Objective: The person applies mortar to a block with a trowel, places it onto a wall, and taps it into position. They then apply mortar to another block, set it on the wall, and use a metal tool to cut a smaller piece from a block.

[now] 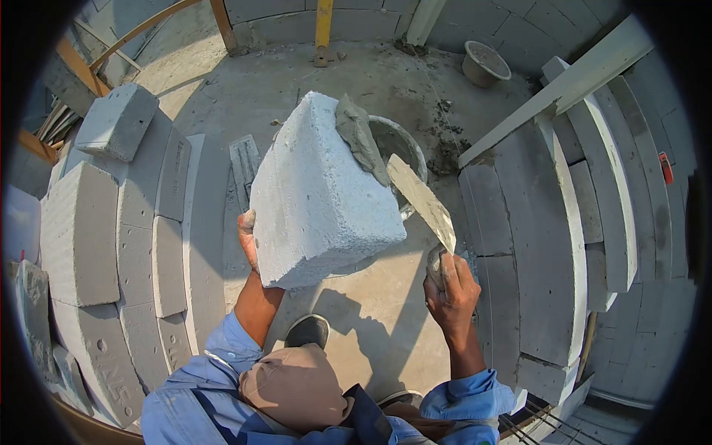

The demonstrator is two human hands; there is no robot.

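A large pale concrete block [300, 193] is held up in front of me, tilted. My left hand [248, 237] grips its left side, with the fingers partly hidden behind it. Grey mortar [358, 137] lies in a thick strip along the block's upper right face. In my right hand [452, 289] is a trowel [423, 200], closed in my fingers by the handle. The trowel's mortar-smeared blade points up and left, its tip close to the mortar's lower end. Behind the block, partly hidden, stands a round bucket [419, 148].
Stacked blocks [96, 237] stand on the left. A block wall [534, 245] runs along the right, with a slanting pale beam [564, 85] above it. A mortar tub [486, 63] sits at the back, near a yellow post [323, 30]. Rebar [545, 426] sticks out at lower right.
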